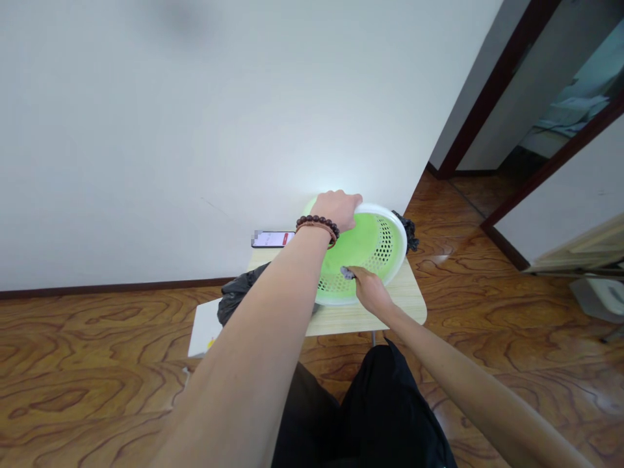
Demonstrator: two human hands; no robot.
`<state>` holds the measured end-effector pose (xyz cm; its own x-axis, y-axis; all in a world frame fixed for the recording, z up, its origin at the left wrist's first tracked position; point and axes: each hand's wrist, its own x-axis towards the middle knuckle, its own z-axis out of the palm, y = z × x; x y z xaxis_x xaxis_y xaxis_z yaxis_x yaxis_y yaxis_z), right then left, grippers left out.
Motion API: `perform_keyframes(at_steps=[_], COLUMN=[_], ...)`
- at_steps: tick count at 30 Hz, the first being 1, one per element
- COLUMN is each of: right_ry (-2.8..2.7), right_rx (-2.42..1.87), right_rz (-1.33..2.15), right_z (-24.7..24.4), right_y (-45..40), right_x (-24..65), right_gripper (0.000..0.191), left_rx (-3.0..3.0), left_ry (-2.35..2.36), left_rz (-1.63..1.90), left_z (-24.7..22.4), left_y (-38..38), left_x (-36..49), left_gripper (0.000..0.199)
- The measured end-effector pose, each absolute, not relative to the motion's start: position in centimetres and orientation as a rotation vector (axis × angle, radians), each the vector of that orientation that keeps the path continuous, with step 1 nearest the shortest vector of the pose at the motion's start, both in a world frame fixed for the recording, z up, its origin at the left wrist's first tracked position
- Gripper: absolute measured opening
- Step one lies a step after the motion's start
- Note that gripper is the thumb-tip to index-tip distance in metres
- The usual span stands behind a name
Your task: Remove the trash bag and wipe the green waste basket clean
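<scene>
Pinched in the right hand (373, 291), a small grey cloth (347, 273) sits at the near inside of the green basket (361, 240); the left hand (336, 208) clasps the far rim, arm stretched straight, its fingertips hard to make out. That left forearm hides the basket's left side and part of a black bag (238, 292). Beneath is a pale table (412, 299), against a white wall (195, 130), over wood-grain flooring (448, 305).
</scene>
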<state>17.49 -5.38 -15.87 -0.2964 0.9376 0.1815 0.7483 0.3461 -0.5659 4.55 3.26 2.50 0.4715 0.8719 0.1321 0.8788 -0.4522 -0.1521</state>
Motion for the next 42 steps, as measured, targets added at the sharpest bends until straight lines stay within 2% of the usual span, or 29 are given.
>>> perform_keyframes(at_steps=[8, 22, 29, 34, 42], right_ry=[-2.173, -2.300, -2.211, -2.214, -2.308], right_rx=[-1.700, -1.372, -1.500, -1.575, -1.504], right_rz=[0.605, 0.656, 0.607, 0.587, 0.621], right_z=[-19.4, -17.9, -17.5, -19.0, -20.1], right_y=[-1.9, -10.6, -4.4, -0.2, -2.4], right_x=[13.4, 15.4, 15.5, 13.7, 12.8], right_gripper=[0.049, 0.051, 0.050, 0.052, 0.051], left_rx=[-2.507, -2.507, -2.524, -2.518, -2.518], left_ry=[-1.572, -1.575, -1.562, -1.581, -1.582], left_rz=[-0.016, -0.042, -0.040, -0.011, -0.022], left_z=[2.4, 2.5, 2.4, 2.3, 2.3], left_y=[3.4, 3.3, 3.4, 3.5, 3.5], left_x=[4.4, 4.5, 4.4, 4.4, 4.3], left_gripper=[0.040, 0.035, 0.037, 0.041, 0.041])
